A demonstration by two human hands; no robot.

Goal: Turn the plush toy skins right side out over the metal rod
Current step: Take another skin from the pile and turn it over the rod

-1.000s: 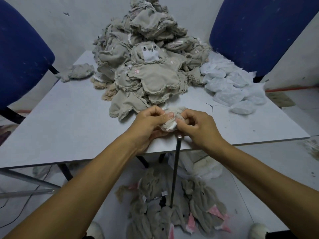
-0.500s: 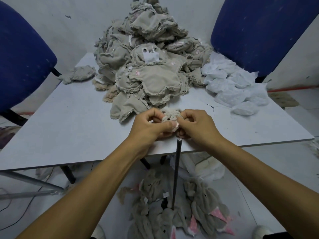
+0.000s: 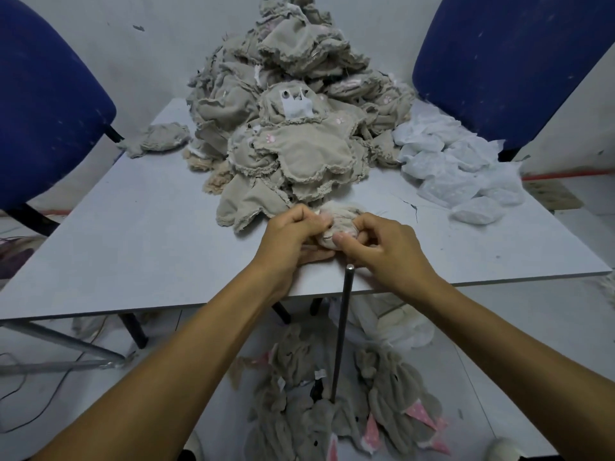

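A small toy-sewing workshop: unturned plush skins (image 3: pixel 293 128) heaped at 12 o'clock on the worktop (image 3: pixel 133 234), finished ones (image 3: pixel 332 410) on the floor.

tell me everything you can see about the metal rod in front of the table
The metal rod is thin, dark and straight, with a smooth finish and a lighter, flat round top end. It stands nearly upright, leaning slightly, in front of the near edge of the table. Its tip sits bare just below the right hand and the plush toy skin that both hands hold; nothing covers it. Its lower end disappears among the grey plush toys on the floor, so its base cannot be seen.
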